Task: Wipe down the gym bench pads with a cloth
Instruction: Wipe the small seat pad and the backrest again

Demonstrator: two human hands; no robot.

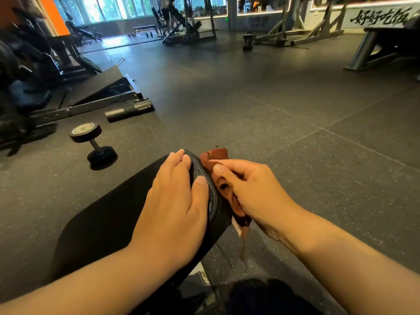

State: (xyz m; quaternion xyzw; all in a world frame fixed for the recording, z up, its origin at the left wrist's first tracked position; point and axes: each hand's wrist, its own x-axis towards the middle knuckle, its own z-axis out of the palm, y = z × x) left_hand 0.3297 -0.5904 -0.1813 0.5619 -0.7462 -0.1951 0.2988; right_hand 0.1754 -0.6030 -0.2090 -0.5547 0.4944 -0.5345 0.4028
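Two hands are at the end of a black bench pad (109,214). The left hand (172,201) lies flat on top of the pad. Its fingers (175,159) are straight and hold nothing, and the thumb rests on the stitched edge. The right hand (252,192) is just to the right of those fingers. Its fingers (236,171) are curled round a red-brown cloth (214,155) and press it against the side of the pad. One end of the cloth sticks out past the fingertips, and a thin strip hangs down below the hand. Far to the left of the left fingers, a dumbbell (94,144) lies on the dark floor (250,110), with a black roller (129,111) beyond it.
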